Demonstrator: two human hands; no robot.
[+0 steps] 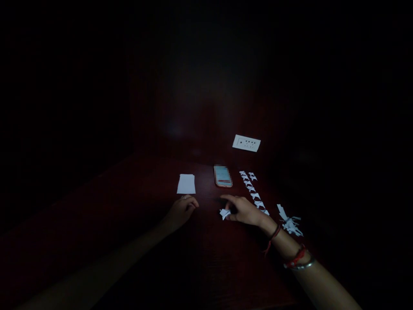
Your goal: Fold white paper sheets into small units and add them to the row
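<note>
My right hand [243, 210] holds a small white folded paper star [225, 213] low over the dark red table, its edge between the thumb and a bent finger. The index finger reaches out above the star. To the left, my left hand [183, 211] rests with its fingers curled in, and nothing shows in them. Just beyond it lies a stack of white paper [186, 184]. A row of similar folded paper stars [251, 188] runs away from me past my right hand, and the nearest one is partly hidden by it.
A phone [223, 176] with a lit screen lies beyond my hands. At the right is a loose pile of white paper strips [292, 225]. A white socket plate [246, 143] is on the wall behind the table [206, 258]. The surroundings are very dark.
</note>
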